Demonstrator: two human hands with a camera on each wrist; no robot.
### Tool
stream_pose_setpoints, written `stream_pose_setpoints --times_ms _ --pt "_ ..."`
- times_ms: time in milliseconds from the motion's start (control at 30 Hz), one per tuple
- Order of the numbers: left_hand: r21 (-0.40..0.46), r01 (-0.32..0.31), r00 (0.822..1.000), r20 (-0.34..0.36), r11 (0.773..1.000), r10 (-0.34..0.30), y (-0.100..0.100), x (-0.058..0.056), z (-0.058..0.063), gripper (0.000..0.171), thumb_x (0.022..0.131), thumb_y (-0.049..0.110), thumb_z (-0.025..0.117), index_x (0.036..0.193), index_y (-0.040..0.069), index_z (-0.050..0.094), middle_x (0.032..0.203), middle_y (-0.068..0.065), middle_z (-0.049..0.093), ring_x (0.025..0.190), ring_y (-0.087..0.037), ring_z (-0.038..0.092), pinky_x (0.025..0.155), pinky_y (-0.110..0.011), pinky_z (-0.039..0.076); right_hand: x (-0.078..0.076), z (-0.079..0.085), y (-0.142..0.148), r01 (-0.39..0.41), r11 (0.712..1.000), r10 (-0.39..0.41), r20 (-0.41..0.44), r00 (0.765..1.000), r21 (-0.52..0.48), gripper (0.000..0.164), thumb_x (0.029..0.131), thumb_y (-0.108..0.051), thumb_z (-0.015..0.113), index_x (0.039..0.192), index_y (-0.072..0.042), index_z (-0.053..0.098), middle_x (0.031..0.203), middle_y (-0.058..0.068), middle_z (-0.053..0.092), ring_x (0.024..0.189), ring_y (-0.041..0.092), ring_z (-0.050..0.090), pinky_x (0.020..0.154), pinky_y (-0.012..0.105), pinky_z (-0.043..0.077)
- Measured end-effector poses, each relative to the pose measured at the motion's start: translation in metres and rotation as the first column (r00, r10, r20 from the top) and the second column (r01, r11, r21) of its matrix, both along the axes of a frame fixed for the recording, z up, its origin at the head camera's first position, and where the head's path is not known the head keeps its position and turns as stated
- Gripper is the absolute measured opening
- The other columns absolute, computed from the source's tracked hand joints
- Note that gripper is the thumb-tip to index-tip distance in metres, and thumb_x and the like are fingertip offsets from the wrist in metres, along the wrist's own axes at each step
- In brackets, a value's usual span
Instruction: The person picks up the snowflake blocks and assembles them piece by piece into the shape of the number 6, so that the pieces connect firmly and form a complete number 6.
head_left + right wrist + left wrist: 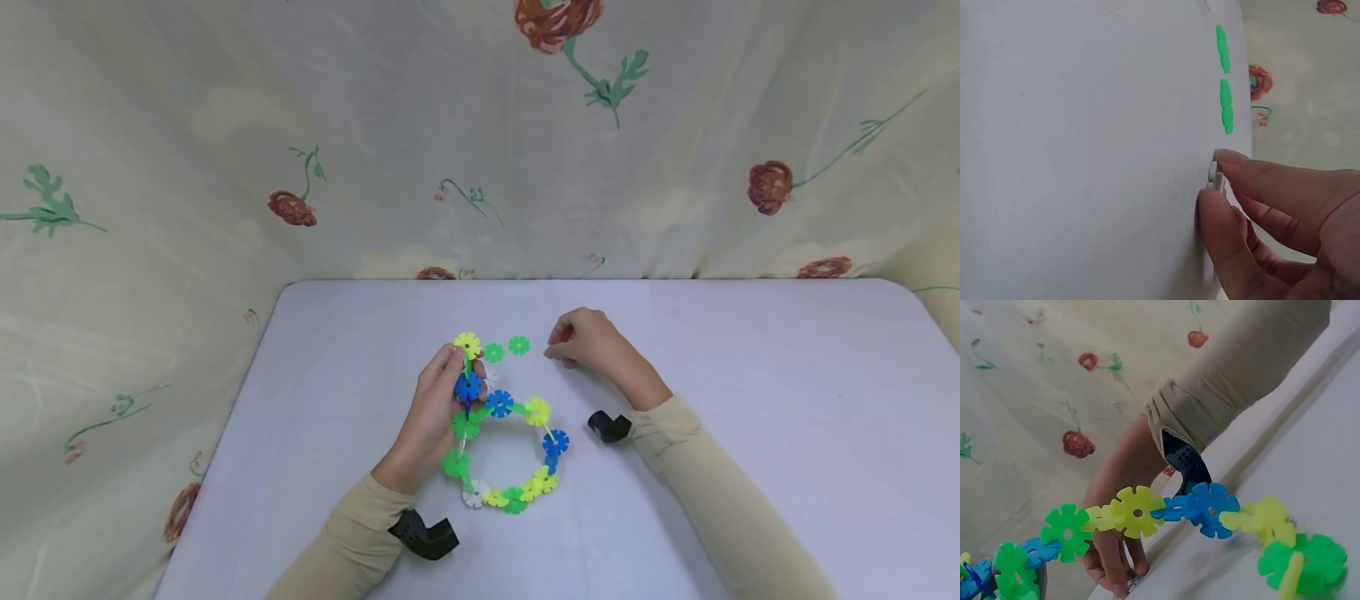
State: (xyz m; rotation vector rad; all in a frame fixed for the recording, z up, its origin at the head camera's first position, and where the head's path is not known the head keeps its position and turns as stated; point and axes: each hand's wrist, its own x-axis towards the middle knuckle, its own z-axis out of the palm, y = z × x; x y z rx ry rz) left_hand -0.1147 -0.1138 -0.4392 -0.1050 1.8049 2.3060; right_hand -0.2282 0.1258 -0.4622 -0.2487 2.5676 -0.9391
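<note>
My left hand [429,417] grips a chain of interlocking plastic flower-shaped discs [556,442] near its upper end, the thumb by a yellow disc [467,346]. Green, blue, yellow and white discs make up the chain, which curves into a ring. In the left wrist view, linked discs [1212,511] cross in front of the other arm. To the right, my right hand [596,340] is low at the table. Between thumb and fingertip it pinches a white disc [1212,172], seen edge-on in the right wrist view and partly hidden by the fingers.
Two loose green discs, a nearer-left one [493,352] and another [519,344], lie on the white table [787,417] between the hands. A white disc [492,381] shows beside the left fingers. Black wrist cameras [424,535] sit at both cuffs. Flowered cloth [375,125] hangs behind.
</note>
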Motion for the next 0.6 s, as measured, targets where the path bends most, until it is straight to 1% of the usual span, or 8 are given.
stream_pose_setpoints --times_ms 67,133,233,300,367,433,533,600 --pt "-0.012 0.009 1.0 -0.004 1.0 -0.009 0.002 0.002 -0.001 0.028 0.115 0.027 0.034 0.118 0.005 0.051 0.096 0.0 0.056 0.077 -0.015 0.053 0.07 -0.022 0.05 0.003 0.001 0.002 -0.008 1.0 0.008 0.005 1.0 0.013 0.019 0.091 -0.02 0.079 0.1 -0.005 0.071 0.075 0.004 0.067 0.064 0.014 0.06 0.071 0.028 0.048" --pt "-0.041 0.008 1.0 -0.009 0.999 -0.008 0.002 0.003 -0.001 0.026 0.115 0.026 0.035 0.114 0.006 0.051 0.096 -0.001 0.056 0.077 -0.016 0.054 0.07 -0.024 0.051 0.005 0.003 0.003 -0.025 0.999 0.025 0.014 1.0 0.026 0.024 0.09 -0.02 0.08 0.104 -0.004 0.069 0.075 0.004 0.065 0.064 0.014 0.059 0.072 0.028 0.047" --pt "-0.091 -0.009 1.0 -0.023 0.996 0.007 0.0 0.003 0.0 0.027 0.114 0.028 0.038 0.112 0.006 0.054 0.098 -0.003 0.057 0.078 -0.017 0.057 0.071 -0.026 0.053 0.008 0.005 0.006 -0.04 0.999 0.039 0.036 0.999 0.026 0.031 0.09 -0.017 0.08 0.112 -0.002 0.067 0.084 0.007 0.064 0.064 0.014 0.06 0.072 0.027 0.048" --pt "-0.128 -0.022 0.999 -0.04 0.991 0.017 -0.002 0.002 0.0 0.03 0.113 0.03 0.041 0.111 0.005 0.058 0.097 -0.004 0.06 0.08 -0.017 0.062 0.074 -0.028 0.057 0.009 0.005 0.008 -0.039 0.999 0.038 0.056 0.998 0.008 0.031 0.09 -0.015 0.08 0.113 0.0 0.066 0.088 0.009 0.063 0.064 0.014 0.061 0.07 0.026 0.048" --pt "-0.148 -0.026 0.998 -0.058 0.989 0.017 -0.003 0.002 0.0 0.033 0.113 0.032 0.043 0.111 0.004 0.06 0.095 -0.005 0.064 0.083 -0.017 0.067 0.078 -0.029 0.06 0.009 0.005 0.009 -0.026 1.0 0.027 0.068 0.997 -0.01 0.03 0.089 -0.014 0.08 0.111 0.0 0.066 0.089 0.008 0.062 0.065 0.014 0.062 0.068 0.025 0.049" --pt "-0.158 -0.022 0.997 -0.08 0.987 0.01 -0.005 0.002 0.0 0.034 0.113 0.031 0.044 0.11 0.003 0.063 0.092 -0.006 0.067 0.085 -0.017 0.07 0.081 -0.029 0.062 0.009 0.004 0.01 -0.021 1.0 0.022 0.067 0.998 -0.022 0.029 0.089 -0.015 0.081 0.107 0.0 0.065 0.085 0.008 0.063 0.064 0.014 0.062 0.067 0.025 0.049" --pt "-0.16 -0.011 0.995 -0.104 0.987 -0.006 -0.006 0.002 0.001 0.032 0.112 0.027 0.046 0.112 0.001 0.064 0.091 -0.007 0.07 0.086 -0.018 0.073 0.085 -0.031 0.064 0.009 0.003 0.012 -0.027 0.998 0.028 0.033 0.999 -0.05 0.025 0.088 -0.014 0.081 0.101 -0.002 0.063 0.079 0.006 0.064 0.062 0.014 0.062 0.064 0.025 0.05" --pt "-0.161 -0.008 0.993 -0.115 0.987 -0.011 -0.006 0.001 0.001 0.028 0.111 0.025 0.048 0.113 0.001 0.063 0.093 -0.01 0.071 0.087 -0.019 0.074 0.085 -0.031 0.064 0.009 0.003 0.012 -0.047 0.994 0.048 -0.001 0.999 -0.095 0.021 0.09 -0.013 0.08 0.099 -0.003 0.064 0.08 0.007 0.065 0.063 0.015 0.062 0.063 0.025 0.053"
